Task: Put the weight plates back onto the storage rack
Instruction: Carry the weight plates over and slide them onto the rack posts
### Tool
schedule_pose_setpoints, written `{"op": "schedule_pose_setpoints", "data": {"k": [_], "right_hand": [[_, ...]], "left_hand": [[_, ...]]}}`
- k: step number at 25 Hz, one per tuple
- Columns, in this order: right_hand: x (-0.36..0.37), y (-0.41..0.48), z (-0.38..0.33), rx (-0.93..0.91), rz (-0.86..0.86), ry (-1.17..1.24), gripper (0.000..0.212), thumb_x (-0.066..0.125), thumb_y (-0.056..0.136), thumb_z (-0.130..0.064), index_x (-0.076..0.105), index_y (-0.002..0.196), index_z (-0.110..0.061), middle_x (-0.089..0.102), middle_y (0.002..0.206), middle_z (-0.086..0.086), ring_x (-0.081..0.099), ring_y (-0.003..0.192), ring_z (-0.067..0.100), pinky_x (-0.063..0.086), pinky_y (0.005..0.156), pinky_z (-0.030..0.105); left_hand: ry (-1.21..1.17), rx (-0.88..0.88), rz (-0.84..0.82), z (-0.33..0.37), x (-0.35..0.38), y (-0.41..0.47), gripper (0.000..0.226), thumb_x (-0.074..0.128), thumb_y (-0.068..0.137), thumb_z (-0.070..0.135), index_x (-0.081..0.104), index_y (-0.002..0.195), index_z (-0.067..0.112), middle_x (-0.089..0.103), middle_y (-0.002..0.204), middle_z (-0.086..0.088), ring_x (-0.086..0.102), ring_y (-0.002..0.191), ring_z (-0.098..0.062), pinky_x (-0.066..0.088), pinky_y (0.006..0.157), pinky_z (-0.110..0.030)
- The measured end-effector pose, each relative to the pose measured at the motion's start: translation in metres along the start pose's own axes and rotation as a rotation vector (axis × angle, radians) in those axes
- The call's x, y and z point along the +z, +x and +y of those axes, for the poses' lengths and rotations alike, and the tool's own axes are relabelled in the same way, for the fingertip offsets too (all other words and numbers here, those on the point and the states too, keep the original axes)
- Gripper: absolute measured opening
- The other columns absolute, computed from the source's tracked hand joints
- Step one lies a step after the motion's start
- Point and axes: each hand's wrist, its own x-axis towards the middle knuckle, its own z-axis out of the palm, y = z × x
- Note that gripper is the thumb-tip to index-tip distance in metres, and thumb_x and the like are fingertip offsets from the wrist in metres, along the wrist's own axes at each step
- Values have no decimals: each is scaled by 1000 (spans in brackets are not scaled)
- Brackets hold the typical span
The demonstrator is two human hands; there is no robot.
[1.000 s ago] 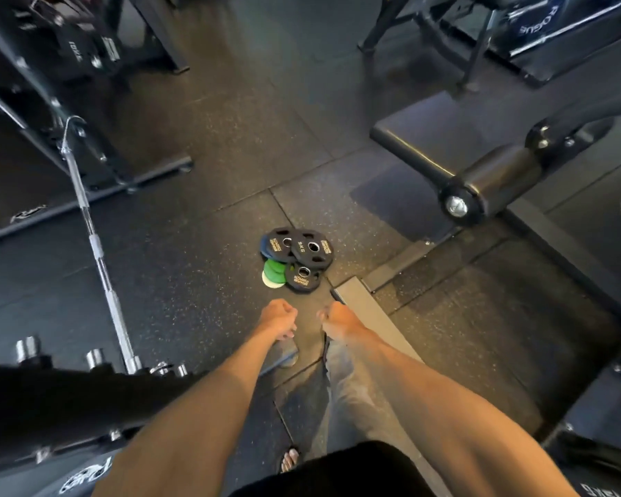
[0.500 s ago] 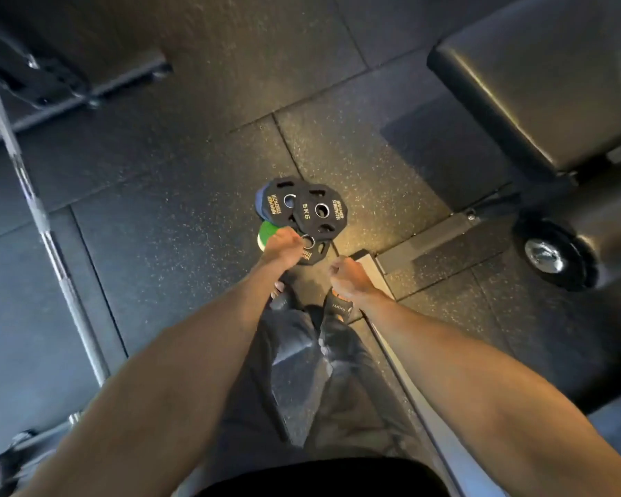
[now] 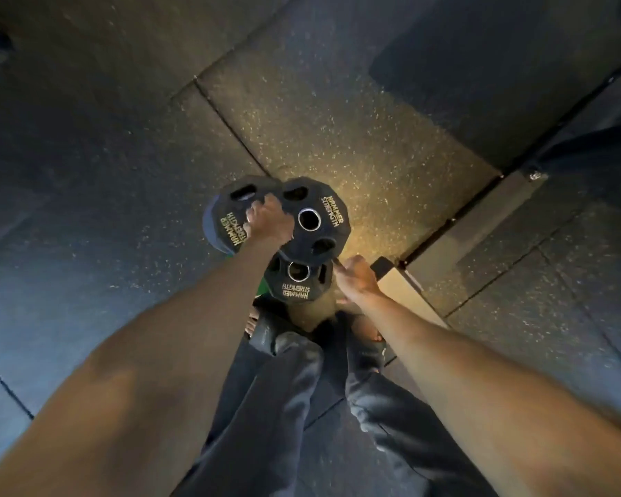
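Observation:
Three black Hammer Strength weight plates lie overlapped on the rubber floor just ahead of my feet. The top plate (image 3: 328, 218) rests partly on a left plate (image 3: 225, 224) with a bluish rim and on a smaller near plate (image 3: 296, 290). A sliver of a green plate (image 3: 262, 288) shows under them. My left hand (image 3: 268, 224) is curled over the seam between the left and top plates, fingers gripping the top plate's left side. My right hand (image 3: 355, 279) touches the top plate's near right rim with curled fingers; its hold is hidden.
A pale metal base beam (image 3: 459, 242) of a bench frame runs diagonally on the floor right beside my right hand. Dark equipment (image 3: 588, 152) fills the upper right. My sandalled feet (image 3: 368, 340) stand directly behind the plates. Open rubber flooring (image 3: 104, 174) lies to the left.
I have bent lower over the plates. My left hand moved forward from the near plate onto the top plate, and my right hand came up to that plate's rim.

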Motion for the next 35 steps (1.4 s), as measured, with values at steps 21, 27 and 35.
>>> {"op": "schedule_pose_setpoints", "data": {"k": [21, 27, 35], "right_hand": [[23, 88, 6, -92, 257, 290, 39, 58, 99, -27, 40, 128, -9, 55, 114, 11, 65, 98, 32, 62, 60, 38], [-24, -116, -59, -224, 279, 276, 35, 57, 99, -23, 47, 127, -4, 58, 112, 8, 56, 103, 24, 40, 84, 27], [-81, -433, -114, -496, 134, 455, 35, 60, 94, -14, 52, 127, -18, 64, 113, 7, 60, 100, 21, 51, 88, 35]], "left_hand": [[-142, -81, 166, -36, 40, 108, 48, 67, 87, 13, 50, 132, 8, 58, 130, -16, 55, 123, -31, 45, 99, -34], [-339, -222, 179, -24, -115, -54, 61, 80, 77, 28, 59, 128, 2, 64, 126, -19, 59, 121, -32, 50, 99, -33], [-715, -236, 445, -31, -302, -356, 49, 78, 75, 12, 59, 120, 8, 66, 115, -8, 64, 107, -25, 54, 90, -30]]}}
